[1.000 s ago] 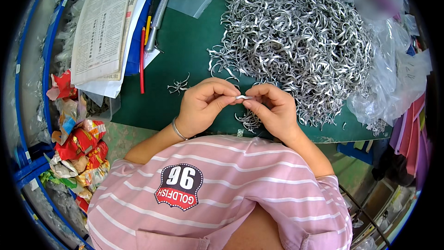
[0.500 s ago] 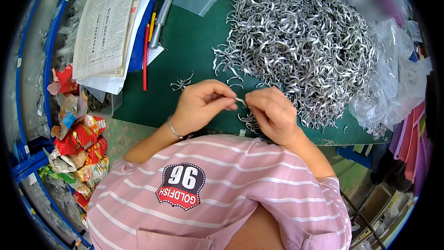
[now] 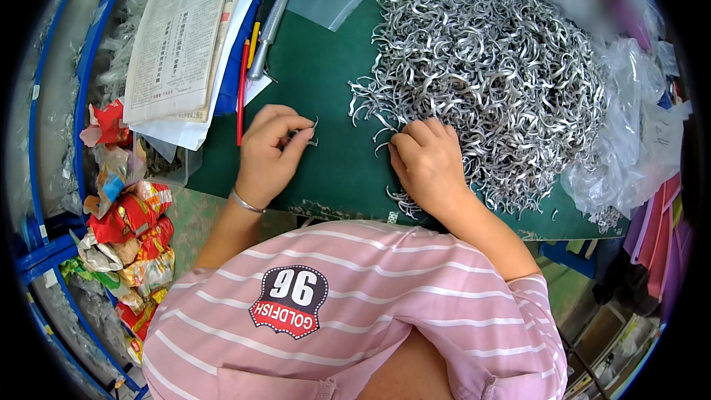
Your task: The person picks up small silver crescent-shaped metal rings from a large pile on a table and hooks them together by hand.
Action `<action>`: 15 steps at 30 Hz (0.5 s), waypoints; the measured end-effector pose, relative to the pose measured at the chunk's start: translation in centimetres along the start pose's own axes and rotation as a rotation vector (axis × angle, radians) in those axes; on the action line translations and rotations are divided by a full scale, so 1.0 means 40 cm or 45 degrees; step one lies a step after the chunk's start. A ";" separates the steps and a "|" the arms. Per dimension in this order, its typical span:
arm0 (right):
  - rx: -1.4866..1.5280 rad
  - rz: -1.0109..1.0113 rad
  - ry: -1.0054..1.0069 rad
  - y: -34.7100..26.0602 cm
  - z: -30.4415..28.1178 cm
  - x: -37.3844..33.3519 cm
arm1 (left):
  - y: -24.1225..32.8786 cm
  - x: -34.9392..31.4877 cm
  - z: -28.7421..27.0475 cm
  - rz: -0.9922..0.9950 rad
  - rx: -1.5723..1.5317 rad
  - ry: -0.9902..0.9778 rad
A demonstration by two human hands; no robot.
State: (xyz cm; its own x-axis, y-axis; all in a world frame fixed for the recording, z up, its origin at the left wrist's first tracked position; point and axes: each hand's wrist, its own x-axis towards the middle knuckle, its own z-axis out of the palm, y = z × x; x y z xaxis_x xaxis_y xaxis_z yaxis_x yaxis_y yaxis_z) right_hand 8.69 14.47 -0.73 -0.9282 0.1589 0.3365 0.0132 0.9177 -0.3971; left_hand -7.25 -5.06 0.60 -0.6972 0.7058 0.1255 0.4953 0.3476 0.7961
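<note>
A large heap of thin, curved silvery metal strips (image 3: 496, 81) lies on the green tabletop (image 3: 326, 89). My right hand (image 3: 429, 159) is at the heap's near left edge, its fingers bent down and closed against the table beside loose strips; what its fingertips grip is hidden. Farther left, my left hand (image 3: 270, 152) is over a small group of the same strips (image 3: 315, 132), mostly covered by its fingers. Thumb and forefinger come together there, and I cannot make out what is between them. A few strips (image 3: 404, 201) lie near my right wrist.
Left of my hands are papers (image 3: 178, 37), a red pencil (image 3: 242, 92), a grey-handled tool (image 3: 266, 37) and a clear plastic box (image 3: 178, 167). A small clear bag (image 3: 326, 1) lies at the back. Plastic bags (image 3: 629, 118) border the heap's right side.
My hands, close together around one strip before, have parted. The left has moved left to the small group; the right has shifted slightly to the heap's edge.
</note>
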 end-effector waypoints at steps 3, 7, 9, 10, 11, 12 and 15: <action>0.195 -0.086 0.150 0.001 0.002 -0.001 | 0.040 0.005 0.041 0.048 -0.244 -0.166; 0.514 -0.147 0.188 -0.013 -0.020 -0.006 | 0.057 0.011 0.093 -0.114 -0.424 -0.528; 0.654 -0.107 0.192 -0.013 -0.019 -0.010 | 0.060 0.017 0.103 -0.023 -0.420 -0.549; 0.741 -0.052 0.168 -0.011 -0.012 -0.018 | 0.063 0.017 0.102 0.099 -0.388 -0.502; 0.760 0.025 0.153 -0.013 -0.016 -0.021 | 0.065 0.017 0.101 0.220 -0.356 -0.453; 0.779 0.103 0.137 -0.017 -0.022 -0.021 | 0.065 0.017 0.102 0.269 -0.343 -0.408; 0.792 0.294 0.147 -0.020 -0.022 -0.017 | 0.068 0.013 0.102 0.391 -0.296 -0.289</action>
State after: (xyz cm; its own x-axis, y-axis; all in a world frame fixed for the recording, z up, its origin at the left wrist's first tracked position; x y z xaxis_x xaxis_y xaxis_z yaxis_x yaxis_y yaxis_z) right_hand 9.63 13.94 0.12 -0.8810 0.3956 0.2596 -0.0423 0.4805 -0.8760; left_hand -4.16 -1.22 0.43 -0.3918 0.8813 0.2642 0.5139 -0.0285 0.8573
